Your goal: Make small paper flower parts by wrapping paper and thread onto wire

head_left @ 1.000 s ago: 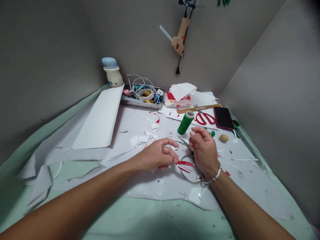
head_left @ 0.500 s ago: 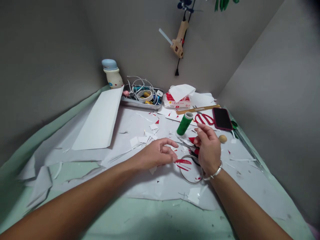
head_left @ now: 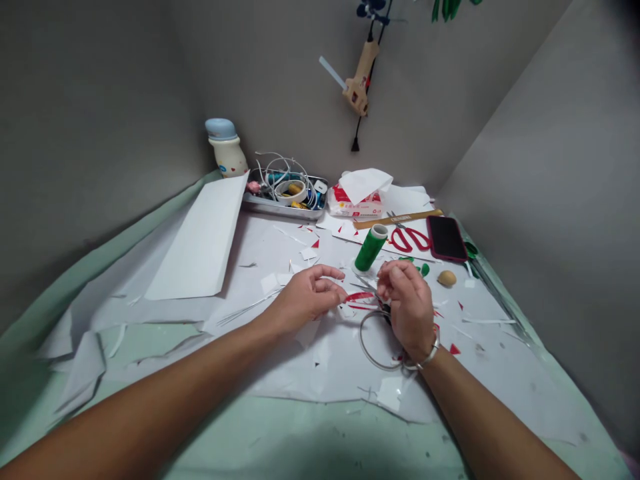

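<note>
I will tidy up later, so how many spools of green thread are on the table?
1. The green thread spool stands left of the red scissors; the tray may hide more.

Both forearms reach in from the near edge of the tabletop, converging toward its middle. The left hand lies knuckles up, thumb and fingertips pinched. The right hand is curled closed just beside it.

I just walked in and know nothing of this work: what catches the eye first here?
Mid-table, the left hand pinches a red paper sliver close to the curled right hand, beside a wire ring. Behind them stands a green thread spool, and a glue gun hangs on the wall.
</note>
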`<act>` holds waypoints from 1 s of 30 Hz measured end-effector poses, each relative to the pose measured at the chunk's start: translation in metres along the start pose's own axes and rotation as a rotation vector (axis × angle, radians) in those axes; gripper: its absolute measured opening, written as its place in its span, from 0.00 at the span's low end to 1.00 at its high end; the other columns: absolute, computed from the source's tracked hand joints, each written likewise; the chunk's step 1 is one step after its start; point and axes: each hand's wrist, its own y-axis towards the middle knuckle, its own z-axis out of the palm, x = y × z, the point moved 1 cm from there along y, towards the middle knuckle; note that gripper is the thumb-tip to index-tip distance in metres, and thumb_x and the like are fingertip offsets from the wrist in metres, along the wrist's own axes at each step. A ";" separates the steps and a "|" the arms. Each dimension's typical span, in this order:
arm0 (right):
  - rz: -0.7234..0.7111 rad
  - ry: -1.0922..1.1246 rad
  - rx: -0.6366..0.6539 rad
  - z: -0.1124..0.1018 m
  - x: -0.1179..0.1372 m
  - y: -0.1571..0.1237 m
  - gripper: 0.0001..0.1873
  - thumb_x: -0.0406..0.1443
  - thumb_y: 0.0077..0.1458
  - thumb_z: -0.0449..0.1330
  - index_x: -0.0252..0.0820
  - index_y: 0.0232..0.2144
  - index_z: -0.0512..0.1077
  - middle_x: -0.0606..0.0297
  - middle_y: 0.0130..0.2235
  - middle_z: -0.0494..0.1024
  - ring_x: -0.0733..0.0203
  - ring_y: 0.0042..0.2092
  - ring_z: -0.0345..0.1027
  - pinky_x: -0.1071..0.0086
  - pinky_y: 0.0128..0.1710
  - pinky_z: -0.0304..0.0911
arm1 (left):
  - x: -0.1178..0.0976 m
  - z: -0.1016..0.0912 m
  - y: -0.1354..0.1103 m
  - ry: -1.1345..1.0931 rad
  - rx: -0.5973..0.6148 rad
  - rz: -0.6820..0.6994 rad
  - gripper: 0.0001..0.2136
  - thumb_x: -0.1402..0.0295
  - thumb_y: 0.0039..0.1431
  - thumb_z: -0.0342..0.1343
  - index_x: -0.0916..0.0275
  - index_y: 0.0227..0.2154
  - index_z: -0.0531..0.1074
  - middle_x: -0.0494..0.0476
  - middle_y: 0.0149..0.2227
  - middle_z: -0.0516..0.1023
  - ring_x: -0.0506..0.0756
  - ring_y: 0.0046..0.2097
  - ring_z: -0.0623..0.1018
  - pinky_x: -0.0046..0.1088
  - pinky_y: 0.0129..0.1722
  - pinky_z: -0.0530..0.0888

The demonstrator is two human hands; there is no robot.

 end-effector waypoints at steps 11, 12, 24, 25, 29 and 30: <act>0.206 0.035 0.197 0.016 -0.005 -0.015 0.05 0.37 0.54 0.60 0.44 0.35 0.70 0.68 0.32 0.72 0.63 0.32 0.64 0.70 0.31 0.60 | 0.004 -0.002 0.002 -0.041 -0.205 0.054 0.19 0.65 0.49 0.64 0.61 0.44 0.67 0.46 0.25 0.72 0.44 0.19 0.61 0.22 0.19 0.56; 0.208 0.021 0.197 0.016 -0.005 -0.015 0.05 0.38 0.54 0.60 0.44 0.35 0.70 0.67 0.33 0.73 0.62 0.33 0.64 0.70 0.31 0.60 | 0.005 -0.001 0.002 -0.031 -0.204 0.049 0.19 0.65 0.49 0.64 0.61 0.44 0.67 0.46 0.26 0.73 0.44 0.19 0.61 0.23 0.19 0.56; 0.276 -0.042 0.166 0.022 0.000 -0.014 0.07 0.39 0.54 0.61 0.42 0.30 0.68 0.69 0.25 0.75 0.67 0.24 0.63 0.73 0.24 0.60 | 0.004 0.004 -0.001 0.019 -0.203 0.030 0.17 0.68 0.51 0.61 0.63 0.44 0.66 0.50 0.30 0.74 0.44 0.21 0.63 0.22 0.19 0.58; 0.282 -0.040 0.165 0.023 0.000 -0.014 0.07 0.39 0.54 0.61 0.42 0.30 0.68 0.69 0.25 0.75 0.67 0.23 0.63 0.74 0.24 0.60 | 0.005 0.004 0.000 0.017 -0.199 0.030 0.17 0.68 0.51 0.61 0.63 0.43 0.65 0.50 0.30 0.74 0.44 0.21 0.63 0.22 0.19 0.58; 0.293 -0.049 0.152 0.022 -0.003 -0.014 0.08 0.40 0.55 0.60 0.42 0.31 0.68 0.69 0.24 0.76 0.68 0.22 0.63 0.74 0.23 0.59 | 0.006 0.006 -0.001 0.034 -0.171 0.045 0.15 0.67 0.52 0.61 0.63 0.43 0.67 0.51 0.31 0.73 0.44 0.21 0.63 0.23 0.20 0.59; 0.290 -0.051 0.146 0.021 -0.004 -0.014 0.08 0.40 0.55 0.60 0.41 0.31 0.68 0.69 0.24 0.76 0.69 0.22 0.63 0.74 0.22 0.59 | 0.006 0.006 -0.001 0.045 -0.171 0.052 0.15 0.67 0.53 0.60 0.63 0.42 0.68 0.52 0.31 0.73 0.44 0.21 0.64 0.23 0.20 0.59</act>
